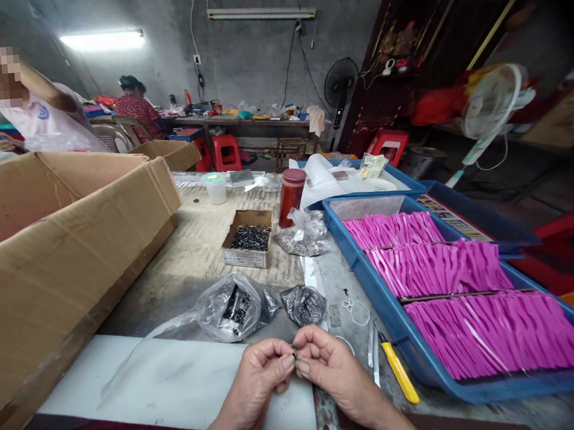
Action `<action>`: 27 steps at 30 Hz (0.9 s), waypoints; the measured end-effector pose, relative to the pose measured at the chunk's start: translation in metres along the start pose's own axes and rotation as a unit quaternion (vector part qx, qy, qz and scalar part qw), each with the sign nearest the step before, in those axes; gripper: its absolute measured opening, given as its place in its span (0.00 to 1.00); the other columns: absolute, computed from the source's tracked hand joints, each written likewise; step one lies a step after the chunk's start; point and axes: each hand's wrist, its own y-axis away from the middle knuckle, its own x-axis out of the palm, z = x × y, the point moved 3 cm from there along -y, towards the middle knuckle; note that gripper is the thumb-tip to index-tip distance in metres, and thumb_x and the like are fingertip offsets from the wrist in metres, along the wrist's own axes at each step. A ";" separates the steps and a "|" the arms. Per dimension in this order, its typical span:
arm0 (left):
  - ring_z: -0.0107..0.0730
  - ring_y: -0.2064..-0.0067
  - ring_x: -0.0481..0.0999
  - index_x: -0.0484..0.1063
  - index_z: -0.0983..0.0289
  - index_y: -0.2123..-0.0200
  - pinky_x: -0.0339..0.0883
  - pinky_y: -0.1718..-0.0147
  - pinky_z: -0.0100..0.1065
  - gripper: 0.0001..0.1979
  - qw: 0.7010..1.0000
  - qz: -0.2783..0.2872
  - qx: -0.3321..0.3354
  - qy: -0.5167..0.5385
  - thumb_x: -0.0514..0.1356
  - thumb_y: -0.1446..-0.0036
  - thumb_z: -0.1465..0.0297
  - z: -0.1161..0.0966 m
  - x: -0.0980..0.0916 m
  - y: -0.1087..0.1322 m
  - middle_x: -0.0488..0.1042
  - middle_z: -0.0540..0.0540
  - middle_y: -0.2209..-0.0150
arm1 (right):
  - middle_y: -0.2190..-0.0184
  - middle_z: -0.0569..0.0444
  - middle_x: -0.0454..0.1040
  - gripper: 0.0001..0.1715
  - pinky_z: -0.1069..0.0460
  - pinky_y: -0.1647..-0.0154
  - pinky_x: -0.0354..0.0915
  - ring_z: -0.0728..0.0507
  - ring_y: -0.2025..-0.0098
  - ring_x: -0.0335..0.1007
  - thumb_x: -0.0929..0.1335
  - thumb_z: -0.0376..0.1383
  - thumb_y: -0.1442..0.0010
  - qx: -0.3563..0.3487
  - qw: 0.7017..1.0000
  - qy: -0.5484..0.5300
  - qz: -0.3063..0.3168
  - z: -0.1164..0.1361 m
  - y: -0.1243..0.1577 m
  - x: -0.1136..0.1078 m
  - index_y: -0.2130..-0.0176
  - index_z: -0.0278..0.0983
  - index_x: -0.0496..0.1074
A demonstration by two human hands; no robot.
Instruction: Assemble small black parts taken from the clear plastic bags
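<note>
My left hand (pixel 267 377) and my right hand (pixel 323 364) meet above the near edge of the table, thumbs and forefingers pinched together. Between the fingertips is a tiny black piece (pixel 294 356), too small to name and mostly covered by the fingers. Just beyond the hands lies an open clear plastic bag (pixel 210 317) with small black parts inside. Beside it sits a dark plastic bag (pixel 305 305), its mouth open. Under the left hand is a white sheet (pixel 180 376) on the table.
A small cardboard box (pixel 245 257) holds black pins or screws. A red flask (pixel 291 198) stands behind a bag of metal bits (pixel 303 237). On the right, a blue crate (pixel 374 307) holds rows of magenta pieces; a yellow-handled tool (pixel 399 373) lies beside it. A large carton (pixel 82 257) stands left.
</note>
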 end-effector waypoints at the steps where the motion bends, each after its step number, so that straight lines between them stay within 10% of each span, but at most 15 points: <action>1: 0.19 0.82 0.52 0.67 0.69 0.79 0.43 0.82 0.25 0.10 1.000 0.001 0.000 -0.002 0.63 0.58 0.68 -0.001 0.000 0.000 0.59 0.46 0.84 | 0.81 0.62 0.64 0.13 0.56 0.74 0.55 0.52 0.76 0.60 0.68 0.38 0.54 0.002 1.000 0.002 0.001 0.000 0.000 0.000 0.70 0.36 0.61; 27: 0.19 0.82 0.53 0.68 0.69 0.78 0.45 0.82 0.24 0.10 1.000 -0.012 0.001 -0.010 0.63 0.59 0.67 -0.005 -0.001 -0.002 0.60 0.46 0.84 | 0.81 0.64 0.61 0.16 0.57 0.76 0.52 0.53 0.78 0.56 0.68 0.40 0.54 -0.008 1.000 0.019 -0.006 -0.003 -0.002 -0.005 0.67 0.36 0.61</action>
